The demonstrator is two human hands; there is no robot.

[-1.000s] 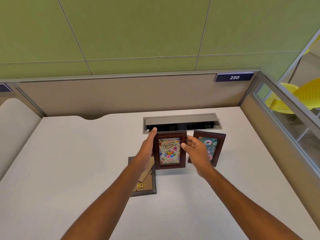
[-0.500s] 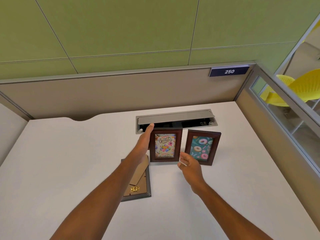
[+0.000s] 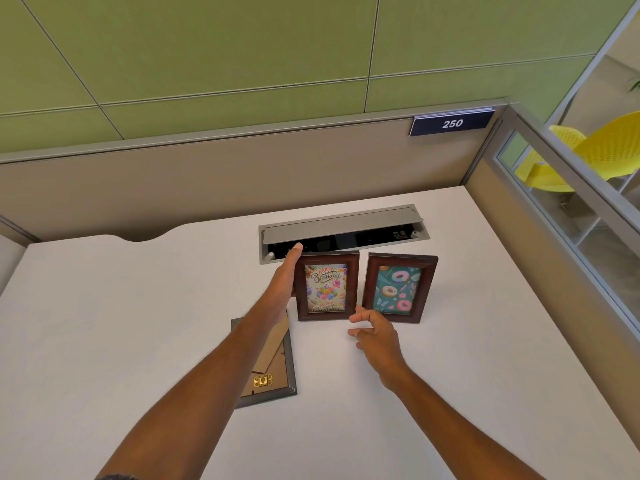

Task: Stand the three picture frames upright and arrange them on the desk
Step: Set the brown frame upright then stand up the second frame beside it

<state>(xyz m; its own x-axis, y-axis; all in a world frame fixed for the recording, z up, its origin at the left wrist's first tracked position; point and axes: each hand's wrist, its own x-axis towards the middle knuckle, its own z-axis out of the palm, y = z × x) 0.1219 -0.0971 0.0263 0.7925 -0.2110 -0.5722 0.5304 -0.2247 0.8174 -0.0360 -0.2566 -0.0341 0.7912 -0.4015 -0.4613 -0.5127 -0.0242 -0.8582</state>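
**Two frames upright, the third one face down**

The birthday frame (image 3: 326, 285) was seen standing upright on the worktop (image 3: 138, 306), just in front of the open cable tray (image 3: 343, 230). The donut frame (image 3: 398, 287) stood just beside it on the right, also upright, with a narrow gap between the two. The grey frame (image 3: 273, 379) was lying face down nearer to the person, its cardboard back and a small brass clasp turned up, partly hidden under the left forearm.

The frames were judged to be light and stiff, with wooden borders and probably a glass front, so they would be fragile if tipped over. A standing frame rests only on its back stand, and a small push could fold it down. The best hold was judged to be on the two side borders, not on the glass. For the grey frame, one long edge would have to be lifted first, and then the stand opened behind.

The left hand (image 3: 285, 289) was laid flat and open against the left border of the birthday frame, fingers extended, steadying it without closing around it. The right hand (image 3: 375, 336) was held loosely open just in front of the two frames, near their lower edges, gripping nothing.
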